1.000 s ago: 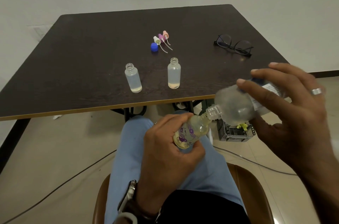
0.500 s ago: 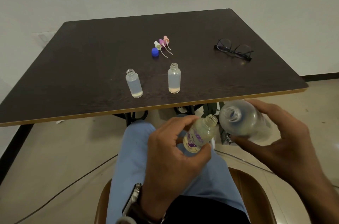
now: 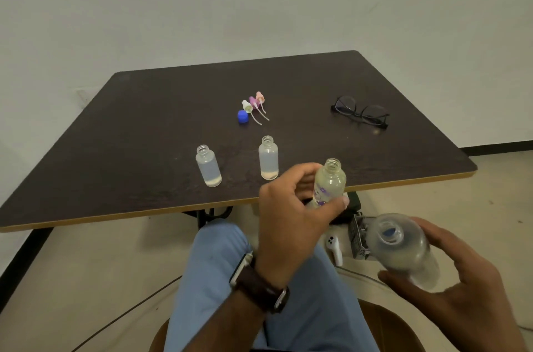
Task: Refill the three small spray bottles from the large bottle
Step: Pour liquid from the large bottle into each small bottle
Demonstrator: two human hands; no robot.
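Scanning from the left: two small spray bottles stand uncapped and upright on the bench [image 3: 115, 150], well apart from each other. The left bottle [image 3: 208, 165] and the middle bottle [image 3: 268, 157] each show only a thin layer of liquid at the bottom. Behind them lie three spray tops [image 3: 253, 103] with dip tubes, just beside a blue cap [image 3: 242, 116]. A pair of glasses [image 3: 360, 114] sits far right on the bench, not part of the job.

Left hand [image 3: 291, 225] is wrapped around the third small bottle [image 3: 330, 181], patterned label, held upright and open-mouthed at the near bench edge; it looks filled well up toward the shoulder. Right hand [image 3: 461, 274] cradles the large bottle [image 3: 401, 248], uncapped, neck pointing toward the camera, mouth clear of the small bottle. No pouring at this instant.

Judgement: first fill looks done, two remain. Next move likely calls for setting the filled bottle down on the bench without tipping it, then taking up an unfilled one and lining up the narrow necks closely; spill risk is high with mouths this small.
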